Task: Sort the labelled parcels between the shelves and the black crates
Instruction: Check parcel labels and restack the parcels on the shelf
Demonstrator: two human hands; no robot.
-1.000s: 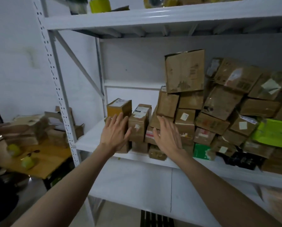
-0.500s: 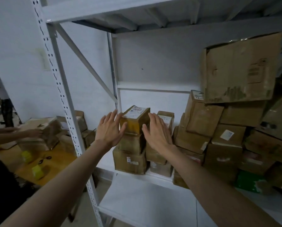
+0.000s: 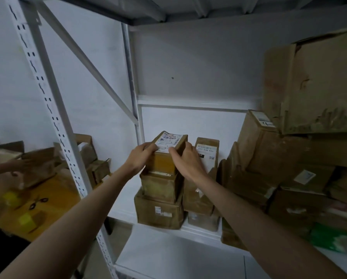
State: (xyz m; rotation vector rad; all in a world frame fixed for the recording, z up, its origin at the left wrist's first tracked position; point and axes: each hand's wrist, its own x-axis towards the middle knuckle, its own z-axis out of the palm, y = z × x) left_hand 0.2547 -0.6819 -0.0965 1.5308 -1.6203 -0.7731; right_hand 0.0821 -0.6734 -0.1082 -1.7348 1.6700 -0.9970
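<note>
Both hands grip one small box [image 3: 169, 152] that sits on top of a stack of three on the white shelf [image 3: 126, 206]. The left hand [image 3: 141, 156] presses its left side, and the right hand [image 3: 185, 160] presses its right side, with the fingers curled over the top edge near the paper label [image 3: 167, 142]. Just beside stands a second stack of boxes [image 3: 205, 158], touching the right hand. More cartons [image 3: 289, 150] pile at the right.
</note>
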